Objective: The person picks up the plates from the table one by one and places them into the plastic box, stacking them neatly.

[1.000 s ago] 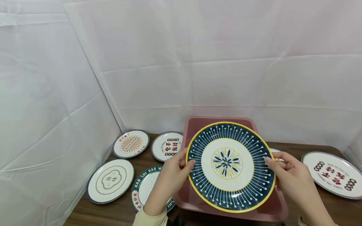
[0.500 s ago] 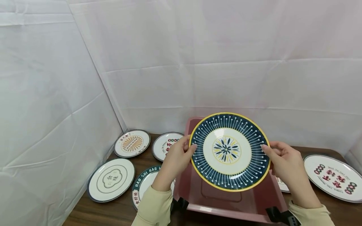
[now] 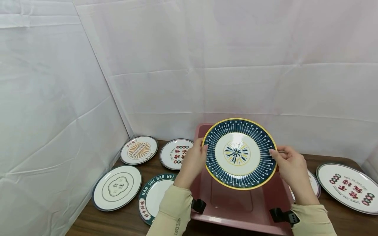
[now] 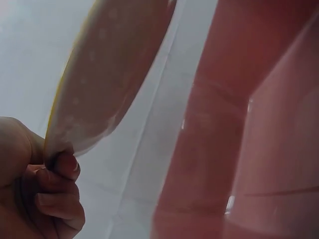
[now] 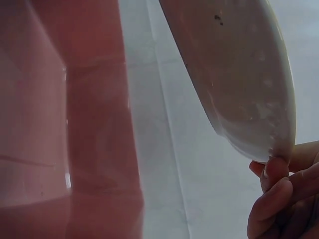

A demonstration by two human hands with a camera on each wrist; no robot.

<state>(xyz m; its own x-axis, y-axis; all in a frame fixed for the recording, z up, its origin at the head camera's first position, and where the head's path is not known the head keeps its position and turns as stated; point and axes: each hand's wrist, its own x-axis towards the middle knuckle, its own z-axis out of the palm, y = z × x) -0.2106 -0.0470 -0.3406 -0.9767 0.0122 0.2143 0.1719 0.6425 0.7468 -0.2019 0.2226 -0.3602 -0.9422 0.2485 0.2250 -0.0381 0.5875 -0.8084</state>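
A round plate (image 3: pixel 240 154) with a dark blue patterned rim, yellow edge and a flower motif in its white middle is held up above a pink basin (image 3: pixel 233 203). My left hand (image 3: pixel 193 160) pinches its left edge, thumb on the front and curled fingers behind. At the right edge my right hand (image 3: pixel 292 170) grips it the same way. Both wrist views show the pale underside of the plate (image 4: pixel 109 69), fingertips tucked beneath the rim. The plate tilts so its face points toward the head camera.
Left of the basin lie several plates: one with an orange sunburst (image 3: pixel 138 150), one with red characters (image 3: pixel 174 154), one with a grey emblem (image 3: pixel 117 188), one green-rimmed (image 3: pixel 156 196). On the right, an oval plate (image 3: pixel 348 188) lies beside another partly hidden plate (image 3: pixel 313 185). White cloth (image 3: pixel 236 65) hangs behind.
Both hands have carried the blue-rimmed plate up and away from the head camera, so it looks smaller. More of the basin's inside shows below it. The grip stays the same.
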